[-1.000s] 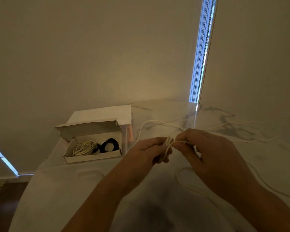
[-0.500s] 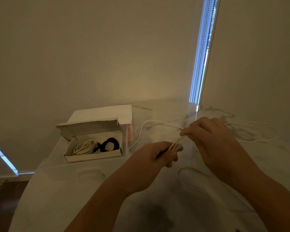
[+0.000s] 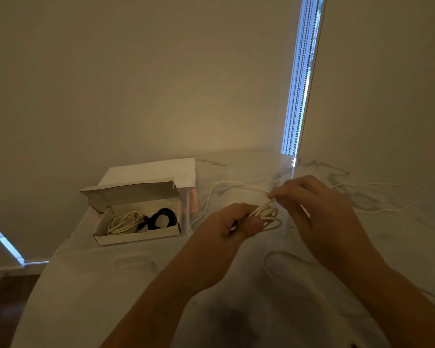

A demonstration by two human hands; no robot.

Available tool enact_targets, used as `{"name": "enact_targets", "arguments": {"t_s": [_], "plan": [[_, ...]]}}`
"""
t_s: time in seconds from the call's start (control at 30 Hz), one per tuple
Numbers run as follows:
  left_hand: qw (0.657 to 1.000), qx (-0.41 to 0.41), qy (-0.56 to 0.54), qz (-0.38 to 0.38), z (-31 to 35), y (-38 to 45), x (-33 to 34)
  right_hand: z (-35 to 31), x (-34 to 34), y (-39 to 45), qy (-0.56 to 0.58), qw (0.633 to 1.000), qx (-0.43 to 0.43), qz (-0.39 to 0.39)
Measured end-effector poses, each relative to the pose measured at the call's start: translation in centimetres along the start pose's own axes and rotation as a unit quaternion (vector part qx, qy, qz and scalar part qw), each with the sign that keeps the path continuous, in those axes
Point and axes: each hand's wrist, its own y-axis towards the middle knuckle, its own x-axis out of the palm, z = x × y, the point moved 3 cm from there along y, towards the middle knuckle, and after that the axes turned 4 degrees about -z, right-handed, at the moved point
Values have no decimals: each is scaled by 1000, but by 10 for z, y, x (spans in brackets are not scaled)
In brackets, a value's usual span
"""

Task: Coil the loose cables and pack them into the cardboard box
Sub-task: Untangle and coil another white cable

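Left hand [image 3: 232,223] grips small bundle of loops of thin white cable [image 3: 266,216] above white marbled worktop [image 3: 236,169]. Right hand [image 3: 319,212] pinches same cable just beside bundle; loose length trails across worktop. Open cardboard box [image 3: 136,233] sits left, holding coiled white cable [image 3: 124,222] and coiled black cable [image 3: 162,217].

Dim warm light; bright blind gap [image 3: 302,71]; soft, wide-angle warped edges.

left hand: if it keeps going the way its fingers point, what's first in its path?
The left hand points right, toward the right hand. It would probably meet those fingers first, just past the white cable loops it grips; depth is unclear.
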Motion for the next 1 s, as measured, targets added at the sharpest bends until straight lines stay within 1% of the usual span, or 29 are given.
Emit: {"name": "enact_targets", "arguments": {"t_s": [0.1,0.2,0.27,0.33,0.47,0.57,0.67,0.77,0.9,1.0], "plan": [[1000,3,-27,7,-2,0,-2,-3,4,-1,117,992,45,16],[997,-5,-74,17,-5,0,-2,-3,10,0,228,968,108,-11],[993,-17,-110,24,-7,1,-1,-4,14,0,315,939,137,-30],[989,-22,-142,34,-8,2,-1,-5,17,-1,394,902,174,-38],[985,-17,-161,51,-7,2,-1,-8,21,-4,502,824,255,-70],[988,-15,-140,61,-9,3,-1,-9,21,-6,550,780,284,-90],[991,-15,-119,61,-12,4,-1,-9,22,-6,577,752,307,-87],[990,-18,-128,59,-12,4,-1,-10,21,-6,601,725,326,-84],[991,-16,-121,61,-12,4,1,-10,21,-7,617,704,334,-106],[988,-23,-138,62,-12,4,2,-9,22,-6,621,702,329,-117]]}}
